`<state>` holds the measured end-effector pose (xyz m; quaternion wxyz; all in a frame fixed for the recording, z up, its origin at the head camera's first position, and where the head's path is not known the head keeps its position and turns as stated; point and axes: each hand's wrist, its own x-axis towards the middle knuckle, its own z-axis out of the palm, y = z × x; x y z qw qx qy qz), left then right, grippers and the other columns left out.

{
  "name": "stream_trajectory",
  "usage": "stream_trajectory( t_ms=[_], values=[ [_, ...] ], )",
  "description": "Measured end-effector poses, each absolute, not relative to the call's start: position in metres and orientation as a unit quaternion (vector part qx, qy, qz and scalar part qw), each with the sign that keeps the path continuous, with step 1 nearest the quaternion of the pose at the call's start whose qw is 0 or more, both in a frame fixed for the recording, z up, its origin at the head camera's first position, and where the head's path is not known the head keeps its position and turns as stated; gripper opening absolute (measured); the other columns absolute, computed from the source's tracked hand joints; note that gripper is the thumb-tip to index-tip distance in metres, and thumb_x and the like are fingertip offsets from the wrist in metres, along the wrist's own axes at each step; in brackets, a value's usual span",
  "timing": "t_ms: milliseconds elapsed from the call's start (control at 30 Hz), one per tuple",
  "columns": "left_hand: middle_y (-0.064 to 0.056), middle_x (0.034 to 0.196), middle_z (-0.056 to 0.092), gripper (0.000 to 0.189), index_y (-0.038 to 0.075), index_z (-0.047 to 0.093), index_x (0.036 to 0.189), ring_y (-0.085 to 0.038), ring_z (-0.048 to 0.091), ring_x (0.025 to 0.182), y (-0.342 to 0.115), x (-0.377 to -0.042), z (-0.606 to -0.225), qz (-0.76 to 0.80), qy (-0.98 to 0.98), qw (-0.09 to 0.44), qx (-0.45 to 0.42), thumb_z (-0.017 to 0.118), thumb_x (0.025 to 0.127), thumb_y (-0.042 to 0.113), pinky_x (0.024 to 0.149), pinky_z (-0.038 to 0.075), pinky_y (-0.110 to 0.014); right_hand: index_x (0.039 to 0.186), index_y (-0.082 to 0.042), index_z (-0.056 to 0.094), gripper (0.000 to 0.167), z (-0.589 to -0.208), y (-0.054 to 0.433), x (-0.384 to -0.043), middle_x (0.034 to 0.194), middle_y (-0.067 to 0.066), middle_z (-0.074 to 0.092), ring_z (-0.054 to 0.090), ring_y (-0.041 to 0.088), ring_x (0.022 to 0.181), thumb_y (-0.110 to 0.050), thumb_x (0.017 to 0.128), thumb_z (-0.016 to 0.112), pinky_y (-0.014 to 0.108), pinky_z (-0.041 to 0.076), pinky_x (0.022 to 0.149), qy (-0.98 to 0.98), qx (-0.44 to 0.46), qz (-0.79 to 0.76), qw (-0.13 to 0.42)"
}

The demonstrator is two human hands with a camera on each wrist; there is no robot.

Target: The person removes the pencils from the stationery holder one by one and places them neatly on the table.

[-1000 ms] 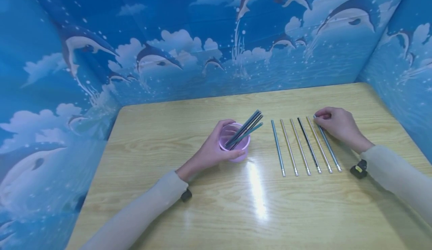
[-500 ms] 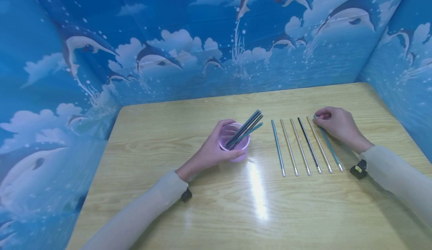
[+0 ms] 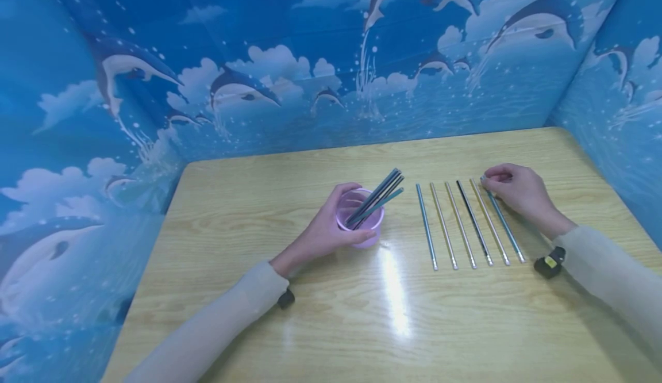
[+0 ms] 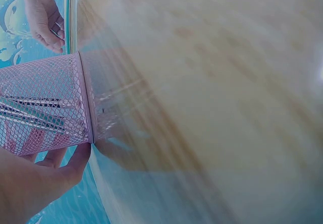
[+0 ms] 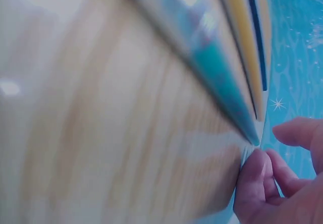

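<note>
A pink mesh pen holder point(image 3: 368, 240) stands on the table, my left hand point(image 3: 331, 222) wrapped round its side. Several pencils point(image 3: 380, 196) lean inside it towards the right. To its right, more pencils lie side by side in a row, eraser ends towards me. My right hand point(image 3: 514, 190) is at the far tip of the row's rightmost pencil, a blue-green one point(image 3: 504, 222). In the right wrist view, thumb and fingers stand apart around that pencil's tip point(image 5: 255, 141), a fingertip point(image 5: 257, 161) right beside it.
The row also holds a black pencil point(image 3: 473, 222), a yellow one point(image 3: 489, 222) and a blue one point(image 3: 426, 226) at its left end. The wooden table point(image 3: 233, 216) meets blue dolphin-printed walls point(image 3: 289, 124) at the back and sides.
The rightmost pencil's eraser end has shifted slightly to the right and its shaft has turned a little. My right hand has moved very slightly right. The left hand and pen holder keep their place.
</note>
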<state>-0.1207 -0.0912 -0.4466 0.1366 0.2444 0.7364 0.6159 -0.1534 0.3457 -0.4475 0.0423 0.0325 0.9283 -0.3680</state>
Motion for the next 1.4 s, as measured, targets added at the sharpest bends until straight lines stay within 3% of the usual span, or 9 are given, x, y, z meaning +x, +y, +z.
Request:
stream_trajectory(
  t_ms=[67, 167, 333, 433, 633, 833, 1200, 1400],
  values=[
    [-0.005, 0.148, 0.060, 0.092, 0.023, 0.041, 0.158, -0.032, 0.061, 0.134, -0.091, -0.121, -0.447, 0.619, 0.734, 0.137, 0.244, 0.094, 0.085, 0.008, 0.116, 0.049, -0.048, 0.143, 0.007, 0.061, 0.056, -0.447, 0.345, -0.151, 0.131, 0.029, 0.065, 0.067, 0.018, 0.100, -0.039, 0.111, 0.062, 0.017, 0.054, 0.074, 0.919, 0.050, -0.389, 0.038],
    [-0.006, 0.148, 0.060, 0.092, 0.022, 0.041, 0.158, -0.033, 0.061, 0.135, -0.090, -0.121, -0.447, 0.620, 0.733, 0.137, 0.244, 0.094, 0.084, 0.008, 0.116, 0.049, -0.049, 0.145, 0.006, 0.059, 0.057, -0.444, 0.343, -0.148, 0.128, 0.019, 0.066, 0.062, 0.001, 0.093, -0.040, 0.112, 0.060, 0.013, 0.055, 0.072, 0.902, 0.071, -0.424, 0.028],
    [-0.006, 0.148, 0.060, 0.092, 0.021, 0.041, 0.159, -0.034, 0.060, 0.136, -0.091, -0.121, -0.446, 0.621, 0.731, 0.139, 0.246, 0.094, 0.085, 0.007, 0.117, 0.048, -0.050, 0.144, 0.002, 0.060, 0.051, -0.437, 0.336, -0.140, 0.114, -0.009, 0.065, 0.059, 0.000, 0.095, -0.037, 0.111, 0.062, 0.011, 0.055, 0.076, 0.872, 0.096, -0.479, -0.003],
    [-0.006, 0.149, 0.059, 0.092, 0.019, 0.040, 0.159, -0.033, 0.060, 0.136, -0.091, -0.121, -0.445, 0.621, 0.731, 0.139, 0.246, 0.094, 0.085, 0.007, 0.117, 0.049, -0.049, 0.140, -0.002, 0.062, 0.044, -0.432, 0.330, -0.135, 0.110, -0.017, 0.063, 0.059, 0.001, 0.099, -0.036, 0.112, 0.063, 0.010, 0.054, 0.078, 0.857, 0.104, -0.504, -0.021],
    [-0.005, 0.148, 0.060, 0.093, 0.018, 0.040, 0.160, -0.032, 0.060, 0.136, -0.091, -0.120, -0.446, 0.620, 0.733, 0.141, 0.241, 0.093, 0.085, 0.005, 0.117, 0.048, -0.048, 0.136, -0.006, 0.061, 0.033, -0.424, 0.319, -0.123, 0.117, -0.012, 0.062, 0.061, 0.002, 0.105, -0.030, 0.113, 0.060, 0.010, 0.055, 0.088, 0.826, 0.101, -0.553, -0.048],
    [-0.005, 0.149, 0.060, 0.093, 0.019, 0.040, 0.159, -0.032, 0.060, 0.136, -0.091, -0.119, -0.446, 0.625, 0.730, 0.140, 0.239, 0.093, 0.085, 0.004, 0.117, 0.048, -0.049, 0.133, -0.012, 0.063, 0.023, -0.416, 0.307, -0.116, 0.117, -0.012, 0.065, 0.063, 0.004, 0.105, -0.025, 0.113, 0.060, 0.010, 0.055, 0.088, 0.799, 0.096, -0.589, -0.072],
    [-0.006, 0.149, 0.059, 0.093, 0.018, 0.040, 0.160, -0.033, 0.060, 0.136, -0.091, -0.121, -0.447, 0.625, 0.729, 0.139, 0.242, 0.093, 0.085, 0.004, 0.117, 0.048, -0.049, 0.120, -0.002, 0.071, 0.014, -0.403, 0.267, -0.100, 0.103, 0.002, 0.073, 0.068, 0.012, 0.094, -0.006, 0.107, 0.070, 0.016, 0.060, 0.082, 0.678, 0.036, -0.724, -0.121],
    [-0.006, 0.149, 0.060, 0.093, 0.019, 0.041, 0.159, -0.033, 0.061, 0.135, -0.090, -0.120, -0.446, 0.625, 0.730, 0.138, 0.240, 0.093, 0.084, 0.004, 0.116, 0.049, -0.049, 0.119, 0.000, 0.071, 0.012, -0.399, 0.245, -0.093, 0.103, 0.007, 0.071, 0.068, 0.014, 0.092, -0.003, 0.107, 0.068, 0.018, 0.061, 0.082, 0.652, -0.010, -0.749, -0.119]
  ],
)
